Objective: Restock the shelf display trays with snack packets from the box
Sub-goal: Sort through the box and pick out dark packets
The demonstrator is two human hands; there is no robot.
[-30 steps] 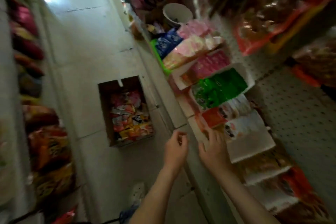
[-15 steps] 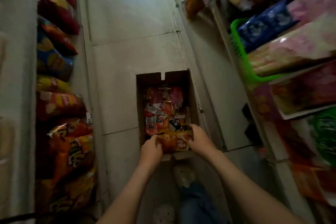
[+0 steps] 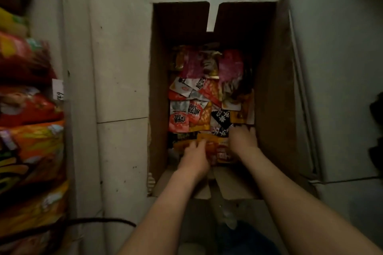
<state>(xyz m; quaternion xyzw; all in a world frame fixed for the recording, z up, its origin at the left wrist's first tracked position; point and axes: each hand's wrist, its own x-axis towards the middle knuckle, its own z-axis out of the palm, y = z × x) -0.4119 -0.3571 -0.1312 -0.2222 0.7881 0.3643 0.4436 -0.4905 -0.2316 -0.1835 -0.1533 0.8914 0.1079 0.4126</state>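
A brown cardboard box [image 3: 271, 89] sits open on the pale floor [image 3: 120, 68] in the middle of the view, with its flaps folded out at 12 o'clock and 6 o'clock. The bottom of the box is full of small snack packets [image 3: 199, 107], red, pink, white, black and orange, all mixed up and lying flat. At the 6 o'clock end of the box there is a bunch of orange packets [image 3: 220, 151]. Both hands reach down into the box and hold this bunch between them. The left hand [image 3: 193, 157] is on the 9 o'clock side of the bunch, with its fingers bent over the top edge. The right hand [image 3: 243, 141] is on the 3 o'clock side, close to the box wall. Its fingers bend down among the packets, so the tips are hidden. Big chip bags [image 3: 33, 145], red and orange, are stacked along the 9 o'clock edge of the view, with a small white tag [image 3: 57, 89] beside them. A black cable [image 3: 99, 220] lies on the floor at 7 o'clock.
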